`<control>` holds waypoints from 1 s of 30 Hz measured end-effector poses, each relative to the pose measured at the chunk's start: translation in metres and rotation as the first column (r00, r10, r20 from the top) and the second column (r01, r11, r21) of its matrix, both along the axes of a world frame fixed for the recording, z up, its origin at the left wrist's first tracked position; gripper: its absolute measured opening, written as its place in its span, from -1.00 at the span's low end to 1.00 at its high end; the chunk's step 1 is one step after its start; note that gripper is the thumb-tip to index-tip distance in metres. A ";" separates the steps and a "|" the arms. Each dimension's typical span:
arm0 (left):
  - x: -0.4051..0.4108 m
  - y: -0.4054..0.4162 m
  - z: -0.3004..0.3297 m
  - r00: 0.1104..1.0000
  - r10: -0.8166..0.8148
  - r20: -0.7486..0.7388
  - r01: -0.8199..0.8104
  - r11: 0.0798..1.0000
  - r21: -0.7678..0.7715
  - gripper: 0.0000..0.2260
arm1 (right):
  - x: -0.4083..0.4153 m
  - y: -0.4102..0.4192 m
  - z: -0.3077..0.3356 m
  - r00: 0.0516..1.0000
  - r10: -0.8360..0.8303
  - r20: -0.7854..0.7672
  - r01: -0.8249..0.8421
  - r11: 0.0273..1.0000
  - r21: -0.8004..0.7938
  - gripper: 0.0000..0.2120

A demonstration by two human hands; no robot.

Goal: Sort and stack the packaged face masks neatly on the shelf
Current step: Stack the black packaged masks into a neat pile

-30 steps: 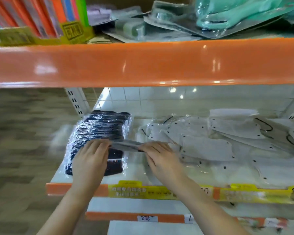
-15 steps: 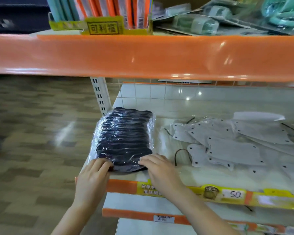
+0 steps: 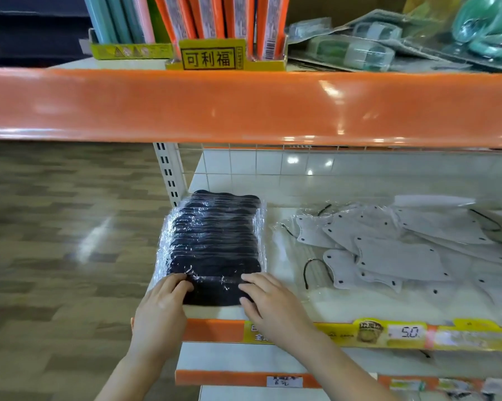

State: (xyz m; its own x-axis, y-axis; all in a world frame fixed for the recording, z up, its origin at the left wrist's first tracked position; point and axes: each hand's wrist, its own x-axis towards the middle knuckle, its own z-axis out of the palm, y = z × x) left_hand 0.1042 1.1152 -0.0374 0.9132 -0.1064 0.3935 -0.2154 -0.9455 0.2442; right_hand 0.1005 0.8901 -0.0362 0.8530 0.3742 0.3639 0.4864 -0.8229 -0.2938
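1. The black mask stack sits at the far left end of the shelf, right by the slotted upright. It's a row of dark masks in clear wrap, overlapped like shingles and running front to back, so the whole colour stays in one tidy lane.

2. Left hand is on the near left corner of that stack, fingers bent over the front pack and pressing down. It looks more like a flat press than a real grab (the thumb is hidden, so I can't say if it's pinching).

3. Right hand mirrors it on the near right corner, fingers laid out fairly straight on the wrap. My guess is the two hands bracket the front pack to square it up with the ones behind and keep the slippery film from sliding.

4. The grey masks are the mess: loose packs fanned out at odd angles to the right, well apart from the hands, with black ear loops poking out.

5. So I'd judge the black ones are pretty much sorted and the grey pile is the remaining job.

6. The price strip along the shelf's front edge gives a handy line to align against (the front pack sits just behind it).
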 end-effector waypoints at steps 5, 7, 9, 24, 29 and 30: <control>0.004 -0.009 0.009 0.999 0.004 -0.040 -0.001 0.998 0.067 -0.63 | 0.002 -0.003 0.003 0.997 0.041 -0.062 -0.038 0.998 0.042 -0.61; 0.006 -0.019 0.012 0.999 -0.010 -0.040 0.012 0.998 0.066 -0.63 | 0.001 -0.005 0.006 0.998 0.042 -0.053 -0.039 0.997 0.071 -0.61; 0.009 -0.033 0.015 0.998 -0.050 -0.037 0.051 0.997 0.050 -0.61 | 0.000 -0.009 0.010 0.999 0.024 -0.025 -0.022 0.994 0.108 -0.64; 0.036 -0.189 0.032 0.937 -0.327 -0.124 0.323 0.945 -0.052 -0.70 | 0.033 -0.130 0.020 0.901 -0.434 0.014 0.434 0.898 -0.065 -0.70; 0.052 -0.231 0.030 0.917 -0.320 -0.237 0.329 0.944 -0.004 -0.61 | 0.050 -0.183 0.026 0.803 -0.544 -0.244 0.481 0.833 -0.274 -0.42; 0.056 -0.239 0.028 0.918 -0.313 -0.242 0.323 0.946 0.004 -0.61 | 0.054 -0.191 0.024 0.797 -0.551 -0.246 0.485 0.828 -0.282 -0.37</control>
State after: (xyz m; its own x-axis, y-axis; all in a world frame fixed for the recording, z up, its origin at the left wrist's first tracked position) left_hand 0.1606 0.8766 -0.0096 0.8939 -0.4187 0.1600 -0.4479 -0.8472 0.2856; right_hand 0.1543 0.6992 -0.0123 0.9923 -0.1223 0.0218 -0.1173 -0.9801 -0.1602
